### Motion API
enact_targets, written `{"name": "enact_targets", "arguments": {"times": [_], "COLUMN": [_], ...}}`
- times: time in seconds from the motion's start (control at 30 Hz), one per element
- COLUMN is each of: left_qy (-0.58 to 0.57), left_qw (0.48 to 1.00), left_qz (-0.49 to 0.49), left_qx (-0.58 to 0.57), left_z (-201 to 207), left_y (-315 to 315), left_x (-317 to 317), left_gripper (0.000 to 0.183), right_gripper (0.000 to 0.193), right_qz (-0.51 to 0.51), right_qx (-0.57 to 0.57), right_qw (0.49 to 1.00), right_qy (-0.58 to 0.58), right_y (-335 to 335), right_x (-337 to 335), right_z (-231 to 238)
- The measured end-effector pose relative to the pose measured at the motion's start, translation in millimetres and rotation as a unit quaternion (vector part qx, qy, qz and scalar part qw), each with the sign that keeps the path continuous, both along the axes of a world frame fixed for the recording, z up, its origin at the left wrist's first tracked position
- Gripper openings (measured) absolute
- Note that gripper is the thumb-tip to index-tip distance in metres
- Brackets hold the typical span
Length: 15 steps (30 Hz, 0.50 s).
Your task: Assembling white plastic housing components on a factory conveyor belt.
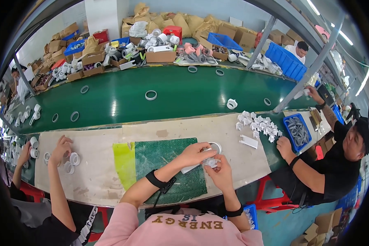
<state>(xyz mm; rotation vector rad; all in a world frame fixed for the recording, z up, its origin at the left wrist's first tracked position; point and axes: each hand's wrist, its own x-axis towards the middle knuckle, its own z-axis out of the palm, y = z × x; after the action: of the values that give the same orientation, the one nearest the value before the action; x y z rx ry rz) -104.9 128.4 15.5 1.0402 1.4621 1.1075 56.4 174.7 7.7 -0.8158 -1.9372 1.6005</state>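
Note:
Close together over the right edge of a green cutting mat [168, 186], my two hands are closed on a small white plastic fitting [211, 162]. My left hand [197, 156] grips it from above with the fingers bent over it. From below, my right hand [221, 174] pinches the same fitting between thumb and fingers. A white ring [214, 146] shows just beyond my left fingertips; whether it is joined to the fitting is hidden. Partly under my hands, a flat white piece [189, 168] juts out over the mat.
Several white pronged parts [258, 123] and a white bracket [248, 142] lie to the right. A co-worker there sits beside a blue bin [297, 131] of grey rings. Another co-worker's hand [61, 149] is by white rings [69, 168]. Ahead runs a green conveyor [119, 96] carrying loose rings.

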Motion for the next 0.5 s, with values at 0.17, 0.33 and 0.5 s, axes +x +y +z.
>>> {"name": "enact_targets", "arguments": {"times": [0.17, 0.33, 0.5], "left_qy": [0.213, 0.166, 0.17], "left_qw": [0.965, 0.983, 0.984], "left_qz": [0.099, 0.046, 0.044], "left_qx": [0.116, 0.056, 0.034], "left_z": [-24.2, 5.5, 6.8], "left_y": [1.0, -7.5, -9.7], "left_x": [11.2, 9.4, 6.8], "left_gripper": [0.052, 0.06, 0.06], "right_gripper": [0.037, 0.037, 0.039], "right_qz": [-0.02, -0.008, -0.016], "right_qx": [0.026, 0.049, 0.076], "right_qw": [0.999, 0.998, 0.997], "right_qy": [0.007, 0.025, 0.02], "right_y": [-4.8, -4.3, -9.7], "right_x": [-3.6, -2.2, -2.6], "right_z": [-4.6, -11.0, -2.9]}}
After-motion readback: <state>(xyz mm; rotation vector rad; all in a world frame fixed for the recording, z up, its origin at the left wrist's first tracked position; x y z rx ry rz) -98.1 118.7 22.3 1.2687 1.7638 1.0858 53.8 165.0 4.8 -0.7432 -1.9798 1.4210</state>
